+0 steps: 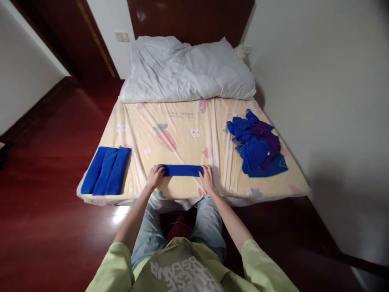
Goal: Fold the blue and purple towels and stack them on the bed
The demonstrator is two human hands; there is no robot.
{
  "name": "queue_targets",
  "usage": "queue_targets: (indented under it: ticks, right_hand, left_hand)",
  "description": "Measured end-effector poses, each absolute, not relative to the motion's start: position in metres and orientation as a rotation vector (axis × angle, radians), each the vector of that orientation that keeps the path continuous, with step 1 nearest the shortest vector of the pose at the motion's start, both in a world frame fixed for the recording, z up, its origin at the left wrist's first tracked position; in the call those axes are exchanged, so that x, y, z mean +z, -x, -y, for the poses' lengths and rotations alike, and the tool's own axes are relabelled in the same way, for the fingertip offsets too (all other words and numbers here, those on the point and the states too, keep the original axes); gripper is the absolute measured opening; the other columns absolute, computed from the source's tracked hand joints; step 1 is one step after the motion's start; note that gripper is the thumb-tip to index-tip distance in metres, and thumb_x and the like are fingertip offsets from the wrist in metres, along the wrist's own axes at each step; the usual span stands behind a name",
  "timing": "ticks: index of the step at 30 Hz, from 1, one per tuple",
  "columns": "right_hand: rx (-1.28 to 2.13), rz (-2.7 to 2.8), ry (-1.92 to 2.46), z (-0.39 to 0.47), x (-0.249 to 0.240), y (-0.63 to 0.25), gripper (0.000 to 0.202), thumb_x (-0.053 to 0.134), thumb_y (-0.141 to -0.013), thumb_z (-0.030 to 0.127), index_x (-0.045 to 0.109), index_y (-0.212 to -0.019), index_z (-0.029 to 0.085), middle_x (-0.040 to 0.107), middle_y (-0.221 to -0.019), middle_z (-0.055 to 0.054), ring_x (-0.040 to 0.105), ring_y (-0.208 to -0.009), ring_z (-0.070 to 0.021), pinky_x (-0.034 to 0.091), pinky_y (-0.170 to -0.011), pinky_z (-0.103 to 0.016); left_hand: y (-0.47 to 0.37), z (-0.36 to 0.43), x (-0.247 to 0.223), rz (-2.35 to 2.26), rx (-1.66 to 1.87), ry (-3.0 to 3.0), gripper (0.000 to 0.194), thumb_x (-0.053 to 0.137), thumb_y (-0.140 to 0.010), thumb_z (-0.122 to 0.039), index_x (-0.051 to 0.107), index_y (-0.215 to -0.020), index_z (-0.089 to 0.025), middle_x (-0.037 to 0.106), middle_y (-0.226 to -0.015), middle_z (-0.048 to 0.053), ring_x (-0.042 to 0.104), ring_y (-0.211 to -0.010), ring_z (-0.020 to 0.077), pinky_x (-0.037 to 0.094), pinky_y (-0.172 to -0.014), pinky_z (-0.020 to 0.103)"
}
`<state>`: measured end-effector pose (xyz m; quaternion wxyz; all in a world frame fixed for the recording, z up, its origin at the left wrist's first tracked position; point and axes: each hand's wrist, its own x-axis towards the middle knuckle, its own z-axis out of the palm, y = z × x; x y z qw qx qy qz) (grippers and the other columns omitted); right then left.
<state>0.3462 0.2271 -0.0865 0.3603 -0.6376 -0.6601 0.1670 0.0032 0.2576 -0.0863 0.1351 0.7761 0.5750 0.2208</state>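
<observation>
A blue cloth folded into a long narrow strip (182,170) lies crosswise on the bed in front of me. My left hand (155,176) grips its left end, fingers curled over the edge. At the opposite end, my right hand (207,177) holds the strip the same way. Over to the left, several blue folded cloths (106,170) lie side by side near the bed's front edge. A crumpled pile of blue and purple cloths (257,144) sits on the right part of the bed.
The bed (188,140) has a yellow sheet with carrot and animal prints, wrinkled in places. A large white quilt or pillow (191,71) lies across its head, against a dark headboard (191,18). A white wall (328,101) stands close on the right; dark red floor (45,162) stretches left.
</observation>
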Motion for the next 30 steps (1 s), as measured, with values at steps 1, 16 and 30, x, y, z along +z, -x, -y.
queue_targets:
  ticks: [1,16,30]
  right_hand:
    - [0.432,1.82,1.596,-0.225,-0.083,-0.346,0.033,0.047,-0.097,0.028,0.066,-0.124,0.022,0.063,-0.126,-0.012,0.057,-0.12,-0.0267,0.044,-0.109,-0.046]
    - [-0.116,2.702,1.383,-0.263,-0.065,-0.345,0.04,0.047,-0.084,0.008,0.064,-0.117,0.021,0.067,-0.112,-0.015,0.059,-0.107,-0.0313,0.047,-0.094,-0.044]
    - [0.218,2.813,0.591,-0.406,0.006,0.056,0.032,0.043,-0.094,0.006,0.064,-0.112,0.02,0.065,-0.122,-0.013,0.054,-0.118,-0.0314,0.039,-0.104,-0.048]
  left_hand:
    - [-0.002,-0.254,-0.085,-1.574,0.58,-2.307,0.027,0.055,-0.094,-0.031,0.066,-0.116,-0.02,0.063,-0.126,0.014,0.058,-0.117,0.0304,0.045,-0.103,0.045]
    - [0.026,-0.225,-0.056,-1.379,0.454,-2.595,0.032,0.04,-0.097,-0.012,0.064,-0.118,-0.016,0.067,-0.112,0.017,0.06,-0.103,0.0258,0.048,-0.088,0.04]
    - [0.259,-0.084,-0.071,-2.089,0.976,-2.13,0.043,0.041,-0.099,-0.023,0.062,-0.136,-0.027,0.066,-0.126,0.014,0.061,-0.115,0.0303,0.05,-0.101,0.051]
